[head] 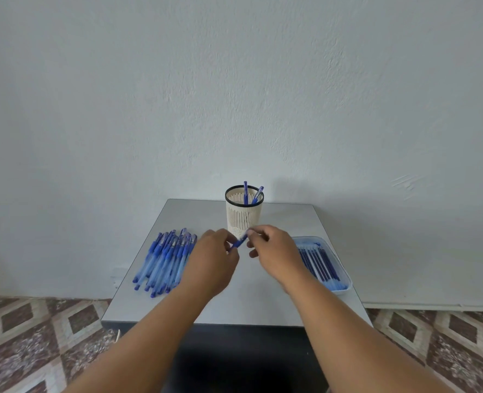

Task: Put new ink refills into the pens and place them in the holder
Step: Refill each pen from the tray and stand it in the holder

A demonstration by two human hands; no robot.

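Two hands meeting over mid-counter [178, 211], just before the cream slotted holder [243, 215]: left hand [214, 259] and right hand [274, 251], each grip pinched on one end of a blue pen [239, 242]. Two pens [250, 194] upright in holder. Heap of pens [165, 260] at left; tray of refills [323, 262] at right.
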